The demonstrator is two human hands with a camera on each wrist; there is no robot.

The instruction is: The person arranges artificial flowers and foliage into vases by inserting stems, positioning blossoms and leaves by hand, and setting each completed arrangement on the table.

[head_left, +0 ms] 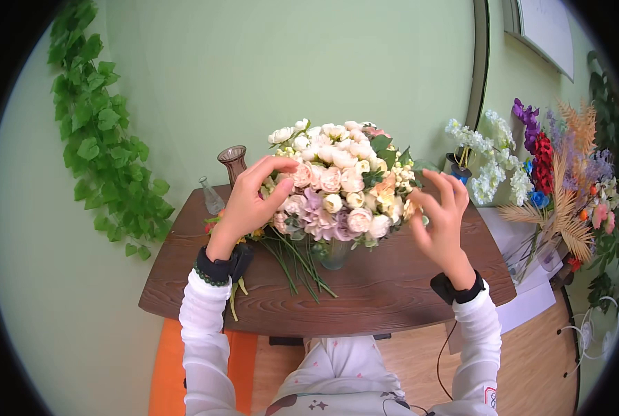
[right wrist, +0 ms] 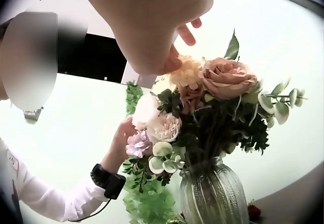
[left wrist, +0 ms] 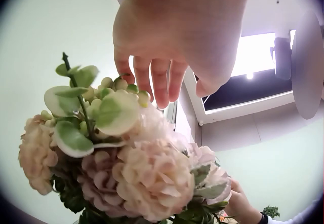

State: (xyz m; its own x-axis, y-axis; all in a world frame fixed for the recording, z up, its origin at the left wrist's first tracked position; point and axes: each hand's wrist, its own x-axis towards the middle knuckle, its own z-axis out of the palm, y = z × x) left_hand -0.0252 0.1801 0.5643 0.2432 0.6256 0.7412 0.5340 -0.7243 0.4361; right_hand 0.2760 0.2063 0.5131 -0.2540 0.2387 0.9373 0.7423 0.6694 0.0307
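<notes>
A full round bouquet [head_left: 344, 173] of cream, pink, lilac and peach artificial flowers stands in a ribbed clear glass vase [right wrist: 215, 193]. My left hand [head_left: 254, 197] is at the bouquet's left side, fingers loosely bent over the outer blooms. In the left wrist view its fingers hang just above pale green berries [left wrist: 114, 89] and a ruffled pink flower [left wrist: 154, 178]. On the opposite side, my right hand [head_left: 442, 220] has spread, bent fingers at the yellowish blooms. The right wrist view shows its fingertips overlapping a peach flower [right wrist: 186, 73], beside a dusty-pink rose [right wrist: 228, 78].
On the dark wooden table [head_left: 365, 298], loose green stems [head_left: 299, 267] lie left of the vase. Behind my left hand stand a brown glass vase [head_left: 233, 163] and a small clear bottle [head_left: 211, 197]. More flowers [head_left: 545, 173] fill the right side; ivy [head_left: 105, 125] hangs on the left wall.
</notes>
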